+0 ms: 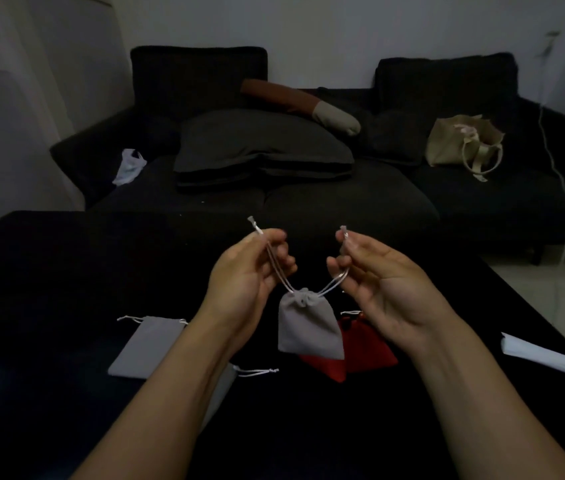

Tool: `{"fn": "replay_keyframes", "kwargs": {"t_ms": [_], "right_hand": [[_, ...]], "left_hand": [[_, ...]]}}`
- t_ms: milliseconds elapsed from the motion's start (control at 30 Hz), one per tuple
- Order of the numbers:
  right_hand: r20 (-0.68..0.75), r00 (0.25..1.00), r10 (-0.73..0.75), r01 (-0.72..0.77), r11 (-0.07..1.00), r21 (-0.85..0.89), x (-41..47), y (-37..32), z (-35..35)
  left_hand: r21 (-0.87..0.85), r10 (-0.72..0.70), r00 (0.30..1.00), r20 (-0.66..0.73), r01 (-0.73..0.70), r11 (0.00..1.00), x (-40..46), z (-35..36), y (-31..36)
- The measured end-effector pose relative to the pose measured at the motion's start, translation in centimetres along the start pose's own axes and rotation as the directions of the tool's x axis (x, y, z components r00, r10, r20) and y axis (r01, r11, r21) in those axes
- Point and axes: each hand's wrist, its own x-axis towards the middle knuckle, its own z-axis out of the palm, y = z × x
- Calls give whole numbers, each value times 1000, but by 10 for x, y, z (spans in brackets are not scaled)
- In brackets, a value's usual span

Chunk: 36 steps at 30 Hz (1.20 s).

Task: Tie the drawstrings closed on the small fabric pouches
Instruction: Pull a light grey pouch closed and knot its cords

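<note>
Grey flat pouch (147, 346): lower left on the tabletop (49, 271), mouth unpuckered; I can't see inside.
Left hand (246, 271): fingers pinched on the left drawstring (275, 268).
Held grey pouch (310, 327): hangs mid-frame, mouth cinched, contents hidden.
Right hand (383, 278): fingertips nip the right drawstring (334, 280).
Next step, I judge: cross both cords near the mouth, knot snugly.
Red pouches (360, 348): behind it, contents unseen.
</note>
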Motion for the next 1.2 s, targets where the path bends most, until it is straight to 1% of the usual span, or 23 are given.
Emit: {"fn": "replay_keyframes", "kwargs": {"t_ms": [67,100,167,233,300,333,400,467,533,633,667,700,733,800,900,1033,1100,1133,1200], "right_hand": [[41,999,-4,6,999,-41,0,1,0],[67,997,-23,29,995,-99,-1,1,0],[143,985,-94,128,960,-251,-4,0,5],[232,955,-187,266,886,-380,-6,0,11],[288,911,-294,406,759,-508,-6,0,16],[299,893,-337,450,707,-545,-5,0,16],[288,883,-371,469,657,-590,-3,0,15],[291,896,-335,443,659,-607,-4,0,14],[271,918,-290,396,709,-583,-5,2,12],[150,958,-242,284,773,-567,-5,3,11],[130,965,-228,261,782,-565,-5,3,11],[119,968,-219,248,785,-567,-5,2,10],[113,969,-218,243,784,-572,-5,2,10],[107,970,-219,240,782,-575,-6,2,11],[86,973,-215,225,787,-574,-6,2,10],[47,978,-204,187,753,-631,-6,-1,5],[28,984,-176,155,764,-627,-7,-3,6],[17,990,-142,123,786,-606,-7,-3,7],[20,1000,-17,25,826,-563,-8,-3,9]], "left_hand": [[144,35,998,56,-42,989,-2,-1,0],[202,44,996,84,-60,977,-5,0,0],[274,59,993,100,-84,958,-10,4,-2],[334,84,991,108,-115,935,-14,9,-3],[383,64,989,136,-112,917,-16,13,-3],[398,41,988,152,-99,912,-18,14,-2],[390,-13,982,190,-63,919,-21,17,1],[341,-77,973,219,-3,940,-22,19,1],[298,-142,960,241,66,952,-23,21,2],[148,-232,934,271,198,969,-21,24,3],[117,-247,925,288,222,968,-22,25,4],[132,-251,922,293,221,966,-22,25,3],[192,-243,926,291,192,962,-22,24,2],[313,-193,940,281,100,944,-22,23,0],[366,-167,955,246,68,928,-22,21,0],[323,-142,983,115,98,941,-20,21,-5],[308,-118,992,43,99,946,-19,19,-7],[302,-102,995,18,92,949,-17,17,-8],[250,-96,995,5,91,964,-15,13,-7]]}}
